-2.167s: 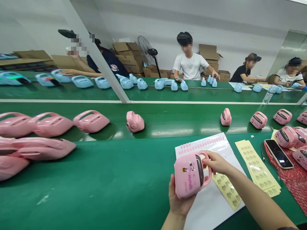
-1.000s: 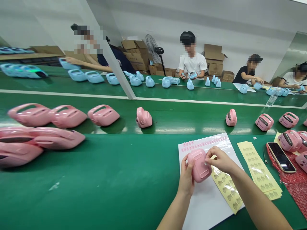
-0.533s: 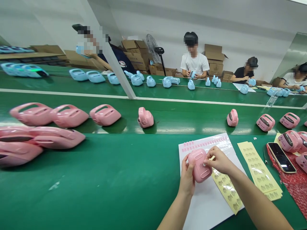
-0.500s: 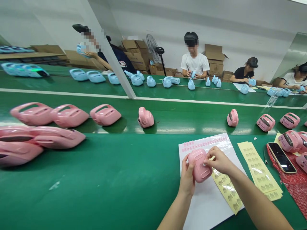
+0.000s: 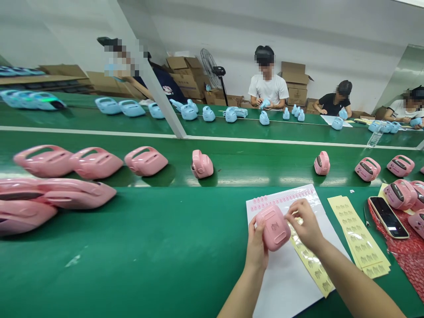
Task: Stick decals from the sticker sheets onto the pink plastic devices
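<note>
My left hand [image 5: 256, 247] is wrapped round the left side of a pink plastic case [image 5: 273, 227] with rounded corners. Its flat face is turned up, showing two raised oblong ridges and a small dark print between them. At the case's right edge is my right hand [image 5: 304, 224], thumb and fingers pinched together; anything between them is too small to make out. Under both hands lies a white sheet [image 5: 278, 282] with rows of small pink stickers [image 5: 288, 198] along its top. A yellow sticker strip [image 5: 313, 265] rests on it, partly behind my right hand.
More yellow sticker sheets [image 5: 357, 238], a phone [image 5: 389, 216] and red bubble wrap [image 5: 409, 260] lie to the right. Pink handled devices [image 5: 145, 160] line the green bench [image 5: 149, 260]. Beyond a white divider, several co-workers [image 5: 269, 86] handle blue devices [image 5: 188, 111].
My right hand has moved right, off the case's face to its edge, uncovering the dark print. The case has shifted slightly left in my left hand.
</note>
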### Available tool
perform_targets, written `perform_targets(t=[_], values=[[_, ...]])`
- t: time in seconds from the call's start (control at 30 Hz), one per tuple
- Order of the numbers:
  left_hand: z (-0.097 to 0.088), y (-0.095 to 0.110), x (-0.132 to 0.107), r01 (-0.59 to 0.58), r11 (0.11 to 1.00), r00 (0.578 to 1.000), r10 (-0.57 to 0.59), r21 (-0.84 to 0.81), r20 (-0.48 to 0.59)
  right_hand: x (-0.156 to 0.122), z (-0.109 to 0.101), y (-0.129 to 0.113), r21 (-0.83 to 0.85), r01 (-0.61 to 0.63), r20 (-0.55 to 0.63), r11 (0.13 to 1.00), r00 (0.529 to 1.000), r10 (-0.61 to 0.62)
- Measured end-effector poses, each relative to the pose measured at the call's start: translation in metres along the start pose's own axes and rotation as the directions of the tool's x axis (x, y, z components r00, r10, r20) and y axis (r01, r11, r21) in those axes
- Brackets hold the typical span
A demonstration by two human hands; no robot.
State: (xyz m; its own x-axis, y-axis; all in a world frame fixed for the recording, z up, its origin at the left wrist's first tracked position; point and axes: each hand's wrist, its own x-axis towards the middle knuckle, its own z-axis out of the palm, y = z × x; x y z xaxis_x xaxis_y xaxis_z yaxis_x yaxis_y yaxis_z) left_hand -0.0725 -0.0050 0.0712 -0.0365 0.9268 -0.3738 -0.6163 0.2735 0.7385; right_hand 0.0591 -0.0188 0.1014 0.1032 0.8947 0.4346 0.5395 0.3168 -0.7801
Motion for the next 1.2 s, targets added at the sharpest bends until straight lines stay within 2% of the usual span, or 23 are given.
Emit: perform_targets(t=[0.07,0.1,0.13,0.2,0.3,0.4,0.5,0.57,0.73,0.83,0.97,1.1,1.2], values=[[0.0,0.004,0.0,0.039,0.999,0.999,-0.04,-0.039,-0.031,0.008,-0.004,0.017,-0.071,-0.185,-0.021,0.98,0.983,0.184],[-0.001,0.007,0.0,0.06,0.996,0.997,-0.063,-0.059,-0.035,0.012,-0.004,0.026,-0.146,-0.27,0.008,0.952,0.962,0.274],[-0.001,0.01,0.0,0.076,0.994,0.996,-0.079,-0.083,-0.032,0.014,-0.002,0.034,-0.222,-0.327,0.048,0.919,0.937,0.345],[-0.003,0.016,-0.001,0.09,0.986,0.996,-0.093,-0.142,-0.012,0.014,0.006,0.048,-0.336,-0.366,0.111,0.868,0.9,0.422],[-0.012,0.02,0.001,0.108,0.962,0.994,-0.111,-0.251,0.002,0.008,0.022,0.055,-0.42,-0.334,0.131,0.843,0.898,0.421],[-0.03,0.016,0.009,0.184,0.92,0.983,-0.172,-0.345,0.067,0.005,0.032,0.051,-0.51,-0.258,0.16,0.821,0.909,0.385],[-0.049,0.007,0.021,0.257,0.86,0.965,-0.206,-0.442,0.16,0.017,0.038,0.046,-0.561,-0.18,0.195,0.808,0.92,0.341],[-0.059,0.002,0.03,0.268,0.822,0.959,-0.177,-0.502,0.222,0.032,0.046,0.045,-0.563,-0.141,0.221,0.814,0.924,0.312],[-0.072,-0.007,0.042,0.262,0.749,0.925,-0.015,-0.608,0.38,0.069,0.077,0.048,-0.487,-0.1,0.264,0.868,0.93,0.256],[-0.075,-0.009,0.045,0.234,0.723,0.92,0.052,-0.65,0.388,0.075,0.087,0.053,-0.406,-0.105,0.25,0.908,0.943,0.221],[-0.075,-0.013,0.046,0.21,0.701,0.921,0.092,-0.681,0.378,0.066,0.086,0.053,-0.251,-0.159,0.185,0.955,0.96,0.209],[-0.071,-0.013,0.044,0.208,0.681,0.912,0.125,-0.702,0.392,0.045,0.079,0.039,-0.077,-0.244,0.093,0.967,0.964,0.251],[-0.068,-0.011,0.04,0.225,0.668,0.916,0.102,-0.709,0.387,0.025,0.076,0.019,0.205,-0.301,0.129,0.931,0.951,0.279]])
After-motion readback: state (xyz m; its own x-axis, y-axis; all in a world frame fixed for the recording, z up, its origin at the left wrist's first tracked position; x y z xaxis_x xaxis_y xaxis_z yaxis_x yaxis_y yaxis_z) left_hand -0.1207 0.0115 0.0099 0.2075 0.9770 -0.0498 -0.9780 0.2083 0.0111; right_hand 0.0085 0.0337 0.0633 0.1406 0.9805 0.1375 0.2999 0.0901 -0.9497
